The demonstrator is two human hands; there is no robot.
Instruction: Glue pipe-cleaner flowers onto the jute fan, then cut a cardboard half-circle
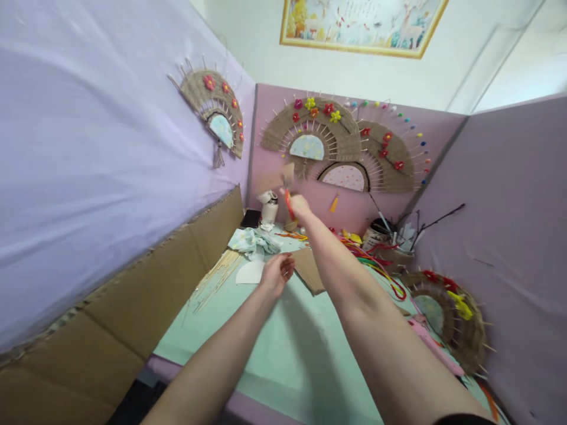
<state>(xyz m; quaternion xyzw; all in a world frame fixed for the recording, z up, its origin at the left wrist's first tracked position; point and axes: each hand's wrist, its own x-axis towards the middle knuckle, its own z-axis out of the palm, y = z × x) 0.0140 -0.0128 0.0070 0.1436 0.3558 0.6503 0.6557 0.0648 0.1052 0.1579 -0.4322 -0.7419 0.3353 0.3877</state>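
My right hand [299, 206] is stretched far forward above the table, closed around red-handled scissors [289, 203]. A small piece of brown cardboard [283, 175] sits at the scissors' tip, blurred. My left hand [277, 273] hovers lower, over the mint-green table [283, 348], its fingers curled loosely with nothing visible in them. It is just beside a white semicircle of paper [250, 273] and a brown cardboard sheet [310, 270].
Woven fans with felt flowers hang on the lilac wall [213, 112] and pink back wall [310, 133]; another fan [447, 313] lies at the right. Thin wooden sticks [217, 280], patterned cloth [252, 241], coloured pipe cleaners [376, 260], a tool pot [376, 235] and large cardboard [146, 295] surround the work area.
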